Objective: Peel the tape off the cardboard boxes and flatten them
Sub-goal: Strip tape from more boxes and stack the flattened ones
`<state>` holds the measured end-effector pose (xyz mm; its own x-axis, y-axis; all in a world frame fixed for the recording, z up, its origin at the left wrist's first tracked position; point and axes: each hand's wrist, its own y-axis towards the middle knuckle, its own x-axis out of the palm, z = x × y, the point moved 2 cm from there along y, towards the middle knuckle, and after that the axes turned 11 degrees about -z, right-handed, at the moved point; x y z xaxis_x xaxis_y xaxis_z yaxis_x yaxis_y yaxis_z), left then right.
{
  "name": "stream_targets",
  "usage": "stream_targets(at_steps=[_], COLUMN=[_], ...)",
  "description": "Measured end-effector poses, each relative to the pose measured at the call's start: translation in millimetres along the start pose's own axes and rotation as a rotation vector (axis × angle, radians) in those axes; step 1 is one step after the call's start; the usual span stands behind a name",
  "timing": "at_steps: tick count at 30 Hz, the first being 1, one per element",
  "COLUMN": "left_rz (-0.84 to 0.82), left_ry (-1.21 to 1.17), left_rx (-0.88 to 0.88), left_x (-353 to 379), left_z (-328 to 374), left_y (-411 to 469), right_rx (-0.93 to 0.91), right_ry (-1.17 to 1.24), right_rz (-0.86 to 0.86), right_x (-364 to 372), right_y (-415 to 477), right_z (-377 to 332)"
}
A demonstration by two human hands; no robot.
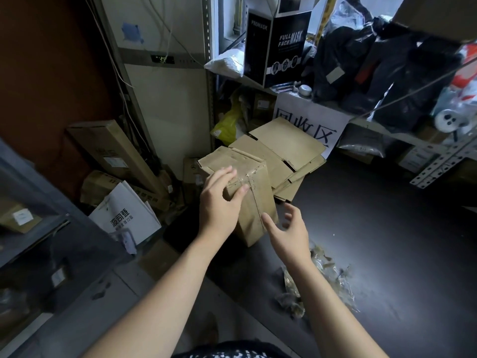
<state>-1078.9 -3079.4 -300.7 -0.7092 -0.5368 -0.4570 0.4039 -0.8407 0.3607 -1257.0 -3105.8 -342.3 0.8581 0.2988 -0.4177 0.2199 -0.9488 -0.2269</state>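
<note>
A taped brown cardboard box stands on end on the dark floor at the centre. Clear tape crosses its top edge and runs down its near face. My left hand grips the box's upper left corner, fingers over the top and thumb on the near face. My right hand hovers by the lower right of the box with fingers spread and loosely bent, holding nothing. Behind the box lies a stack of flattened cardboard boxes.
Crumpled peeled tape lies on the floor at the right. A white paper bag and long cartons lean at the left. A metal shelf with black bags stands right; a fridge is behind.
</note>
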Motion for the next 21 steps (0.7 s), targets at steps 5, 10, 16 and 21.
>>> stream_targets(at_steps=[5,10,16,21], left_rz=[0.015,-0.009,-0.084,-0.13], left_ry=[-0.167,-0.034,0.022,0.159], left_rx=[-0.118,-0.165,-0.214,-0.221], left_x=[-8,-23,-38,-39], left_z=[2,-1,-8,-18], left_y=[1,3,1,-7], right_rx=[0.108,-0.021,-0.181,-0.247], right_ry=[0.288,0.305,0.265,0.185], right_rz=[-0.138,0.073,0.149,0.213], right_x=[3,5,1,-4], right_y=[4,-2,0,-1], right_z=[5,0,-10,-18])
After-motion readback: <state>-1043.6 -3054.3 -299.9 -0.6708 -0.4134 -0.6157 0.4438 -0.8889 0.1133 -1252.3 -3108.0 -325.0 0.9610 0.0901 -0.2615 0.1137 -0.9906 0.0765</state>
